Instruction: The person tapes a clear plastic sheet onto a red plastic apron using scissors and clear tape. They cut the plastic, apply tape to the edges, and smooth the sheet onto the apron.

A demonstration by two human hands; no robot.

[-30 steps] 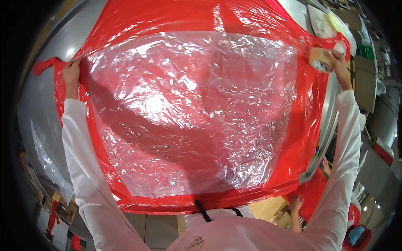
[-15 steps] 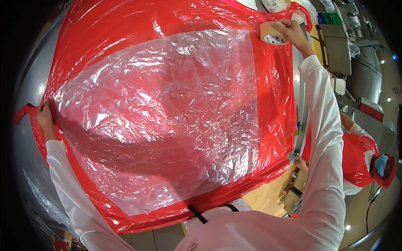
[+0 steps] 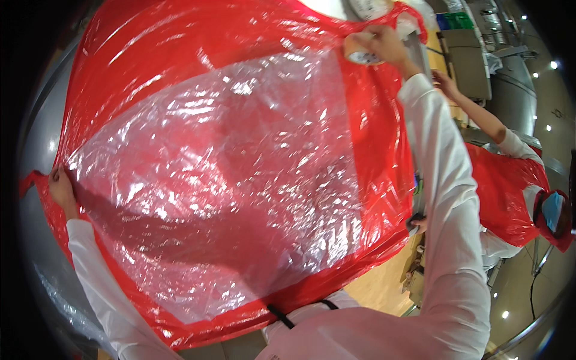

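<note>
A shiny red plastic sheet (image 3: 180, 36), shaped like an apron with a strap at each side, is spread across the table in front of me. On top of it lies a crinkled, clear plastic sheet (image 3: 258, 150). At the left edge, my left hand (image 3: 61, 189) is closed, pinching the red sheet near the clear sheet's corner. Toward the far right, my right hand (image 3: 389, 45) is closed round a roll of tan packing tape (image 3: 363, 54), held over the red sheet beside the clear sheet's far right corner. Its fingertips are partly hidden behind the roll.
On the right, a co-worker in a red apron (image 3: 504, 192) stretches one hand (image 3: 445, 84) along the table. Another hand (image 3: 418, 224) is at a dark object by the sheet's right edge. A white round item (image 3: 369, 8) and a green crate (image 3: 461, 21) are at the far right.
My right hand and the tape roll have shifted left in view, while my left hand appears slightly lower. The co-worker's arm now reaches forward on the right.
</note>
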